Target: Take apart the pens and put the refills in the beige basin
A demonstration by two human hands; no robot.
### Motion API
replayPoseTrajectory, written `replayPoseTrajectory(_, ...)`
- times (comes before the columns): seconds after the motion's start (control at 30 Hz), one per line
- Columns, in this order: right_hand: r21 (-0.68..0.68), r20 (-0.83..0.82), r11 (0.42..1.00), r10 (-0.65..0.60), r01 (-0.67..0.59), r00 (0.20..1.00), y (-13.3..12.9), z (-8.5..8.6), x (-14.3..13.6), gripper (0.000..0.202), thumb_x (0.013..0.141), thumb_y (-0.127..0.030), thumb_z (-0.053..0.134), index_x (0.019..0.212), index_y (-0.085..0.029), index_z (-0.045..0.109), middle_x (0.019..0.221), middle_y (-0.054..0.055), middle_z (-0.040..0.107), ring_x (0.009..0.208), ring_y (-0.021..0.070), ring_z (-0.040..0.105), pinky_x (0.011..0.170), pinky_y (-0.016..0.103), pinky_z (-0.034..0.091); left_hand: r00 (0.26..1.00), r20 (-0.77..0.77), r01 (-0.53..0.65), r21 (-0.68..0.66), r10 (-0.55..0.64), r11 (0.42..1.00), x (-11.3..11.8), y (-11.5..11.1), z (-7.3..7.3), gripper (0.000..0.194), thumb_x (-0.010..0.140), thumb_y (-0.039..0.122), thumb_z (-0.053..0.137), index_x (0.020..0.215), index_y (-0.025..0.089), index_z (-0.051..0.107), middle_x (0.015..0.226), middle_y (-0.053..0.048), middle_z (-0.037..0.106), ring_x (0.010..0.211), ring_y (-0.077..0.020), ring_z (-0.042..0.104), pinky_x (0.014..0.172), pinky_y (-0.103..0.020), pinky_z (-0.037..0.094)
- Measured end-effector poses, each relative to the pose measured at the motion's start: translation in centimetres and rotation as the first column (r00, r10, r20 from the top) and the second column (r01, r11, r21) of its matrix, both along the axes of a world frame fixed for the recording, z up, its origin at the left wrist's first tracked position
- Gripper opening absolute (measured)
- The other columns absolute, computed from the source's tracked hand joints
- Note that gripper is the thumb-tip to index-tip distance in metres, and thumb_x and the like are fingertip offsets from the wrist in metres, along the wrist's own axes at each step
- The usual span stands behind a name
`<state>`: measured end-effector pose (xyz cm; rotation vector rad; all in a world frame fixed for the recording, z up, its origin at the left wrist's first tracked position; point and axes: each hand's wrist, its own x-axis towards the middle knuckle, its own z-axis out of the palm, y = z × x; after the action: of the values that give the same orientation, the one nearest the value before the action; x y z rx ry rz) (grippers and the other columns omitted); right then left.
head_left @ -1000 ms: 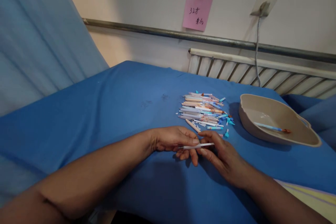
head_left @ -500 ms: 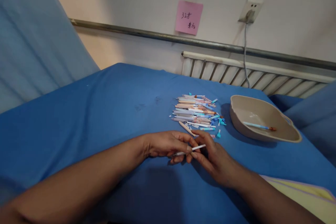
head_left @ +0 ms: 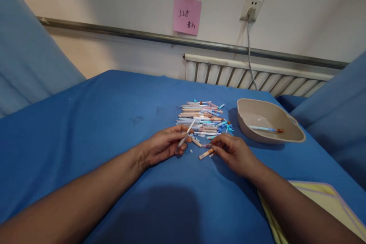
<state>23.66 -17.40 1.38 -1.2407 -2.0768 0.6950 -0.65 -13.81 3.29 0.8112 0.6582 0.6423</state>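
The left hand's [head_left: 164, 145] fingers grasp a white pen part [head_left: 185, 136] centrally, the right hand's [head_left: 236, 155] touch an orange barrel [head_left: 206, 154], grip undeterminable, pens [head_left: 198, 114] at twelve o'clock, basin rim [head_left: 264, 142] at two, blue cloth [head_left: 122, 103] stretching wide towards ten.

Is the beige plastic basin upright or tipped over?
Upright: the basin opens upward, and a slim blue and white pen lies inside.
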Motion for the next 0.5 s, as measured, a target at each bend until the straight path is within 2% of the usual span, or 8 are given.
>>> replayPoseTrajectory(0.1, 0.047, 0.173, 0.989, 0.130, -0.140, 0.976, -0.5, 0.1, -0.4, 0.020, 0.084, -0.018, 0.052, 0.102, -0.021, 0.061, 0.093, 0.005, 0.063, 0.085, 0.0173, 0.058, 0.075, 0.030, 0.045, 0.999, 0.011, -0.051, -0.058, 0.052, 0.997, 0.1, 0.0, 0.1, 0.021, 0.084, 0.016, 0.058, 0.104, 0.015, 0.053, 0.085, -0.007, 0.065, 0.064, -0.0128, 0.063, 0.060, -0.025, 0.050)
replayPoseTrajectory(0.2, 0.083, 0.321, 0.974, 0.173, -0.210, 0.931, -0.8, 0.3, -0.8, 0.023, 0.085, -0.014, 0.051, 0.104, -0.021, 0.061, 0.101, 0.007, 0.063, 0.095, 0.0201, 0.055, 0.083, 0.033, 0.042, 0.998, 0.026, -0.061, -0.097, 0.064, 0.993, 0.1, -0.1, 0.0, 0.023, 0.085, 0.016, 0.058, 0.106, 0.016, 0.051, 0.095, -0.011, 0.066, 0.078, -0.0178, 0.067, 0.071, -0.030, 0.053)
replayPoseTrajectory(0.33, 0.107, 0.425, 0.971, 0.149, -0.213, 0.893, -0.9, 0.5, -1.3, 0.023, 0.089, -0.015, 0.046, 0.102, -0.021, 0.063, 0.096, 0.007, 0.064, 0.094, 0.0209, 0.055, 0.083, 0.033, 0.041, 0.998, 0.046, -0.047, -0.105, 0.052, 0.993, 0.0, -0.2, -0.3, 0.026, 0.086, 0.019, 0.056, 0.111, 0.016, 0.050, 0.107, -0.014, 0.064, 0.087, -0.0206, 0.068, 0.077, -0.033, 0.053)
replayPoseTrajectory(0.5, 0.119, 0.437, 0.974, 0.125, -0.194, 0.891, -0.5, 0.2, -1.5, 0.019, 0.089, -0.019, 0.046, 0.099, -0.021, 0.062, 0.090, 0.008, 0.064, 0.089, 0.0223, 0.054, 0.080, 0.036, 0.040, 0.999, 0.041, -0.027, -0.104, 0.032, 0.994, -0.1, -0.1, -0.4, 0.024, 0.085, 0.019, 0.058, 0.109, 0.015, 0.053, 0.105, -0.013, 0.066, 0.084, -0.0198, 0.068, 0.076, -0.032, 0.053)
